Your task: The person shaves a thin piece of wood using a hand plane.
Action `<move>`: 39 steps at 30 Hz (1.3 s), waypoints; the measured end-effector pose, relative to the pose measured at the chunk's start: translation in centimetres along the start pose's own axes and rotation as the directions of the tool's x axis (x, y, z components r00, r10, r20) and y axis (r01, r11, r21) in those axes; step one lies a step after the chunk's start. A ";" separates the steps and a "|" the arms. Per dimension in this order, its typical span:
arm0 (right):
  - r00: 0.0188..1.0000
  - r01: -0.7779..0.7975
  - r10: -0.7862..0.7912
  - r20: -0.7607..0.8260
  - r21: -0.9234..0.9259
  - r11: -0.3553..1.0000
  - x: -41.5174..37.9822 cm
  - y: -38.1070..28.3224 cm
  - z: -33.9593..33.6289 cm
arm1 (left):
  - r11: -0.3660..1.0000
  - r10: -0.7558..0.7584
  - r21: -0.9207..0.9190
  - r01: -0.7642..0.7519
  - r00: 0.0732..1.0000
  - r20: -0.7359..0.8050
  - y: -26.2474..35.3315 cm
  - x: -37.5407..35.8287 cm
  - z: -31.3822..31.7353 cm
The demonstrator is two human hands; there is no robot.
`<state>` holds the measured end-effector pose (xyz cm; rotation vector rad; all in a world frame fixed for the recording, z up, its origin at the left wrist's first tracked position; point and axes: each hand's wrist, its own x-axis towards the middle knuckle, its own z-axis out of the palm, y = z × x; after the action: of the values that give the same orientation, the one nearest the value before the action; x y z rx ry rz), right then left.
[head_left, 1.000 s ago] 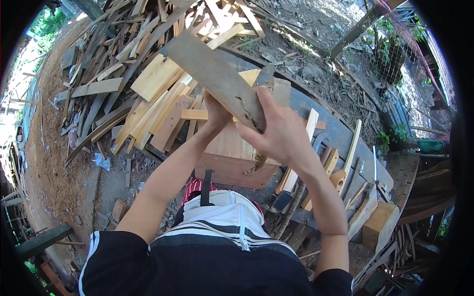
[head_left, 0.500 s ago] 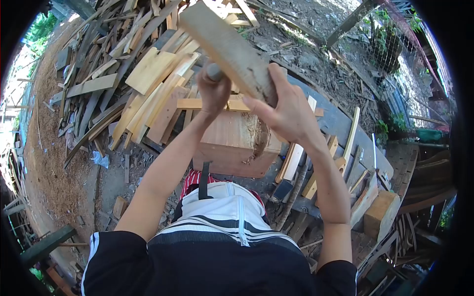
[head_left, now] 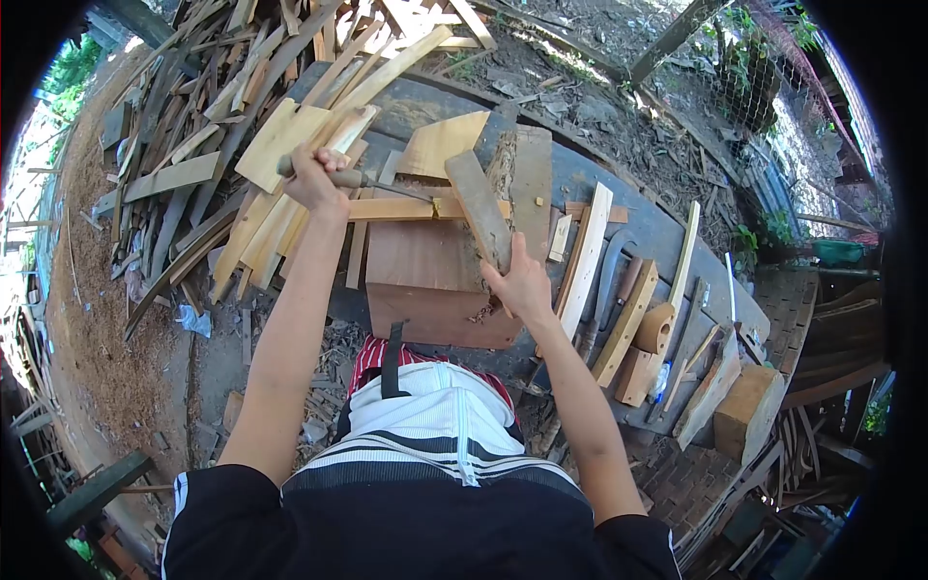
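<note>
A weathered grey plank (head_left: 480, 211) stands tilted on the square wooden block (head_left: 425, 271), its lower end at the block's 3 o'clock edge, leaning toward 11 o'clock. A wooden-handled blade tool (head_left: 362, 181) (handle brown, blade thin and dark) lies level, pointing toward 3 o'clock at the plank.

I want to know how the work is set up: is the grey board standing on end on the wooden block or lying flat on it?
Standing on end, tilted. The right hand grips the grey board atop the wooden block.
</note>
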<state>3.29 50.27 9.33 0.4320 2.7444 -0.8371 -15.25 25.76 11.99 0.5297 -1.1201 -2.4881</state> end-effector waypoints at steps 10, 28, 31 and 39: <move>0.995 -0.060 0.062 -0.077 0.027 0.998 -0.3 -0.1 1.3 | 0.885 -0.455 -0.279 0.372 0.817 -0.355 -1.3 4.7 -6.3; 0.991 -0.036 0.038 -0.125 0.020 0.999 -0.5 -0.2 2.0 | 0.994 -0.063 0.103 0.036 0.960 0.272 0.9 -1.4 6.5; 0.991 -0.049 0.053 -0.123 0.039 0.998 -0.6 -0.5 1.9 | 0.992 -0.056 0.126 0.019 0.955 0.291 0.5 -2.1 6.9; 0.990 -0.046 0.053 -0.130 0.060 0.997 -0.6 -0.5 1.8 | 0.985 -0.036 0.172 -0.033 0.922 0.386 0.2 -3.8 6.5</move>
<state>3.95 48.69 8.37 0.5838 2.8212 -0.9070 -14.99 31.53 16.89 0.0755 -1.4942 -2.5783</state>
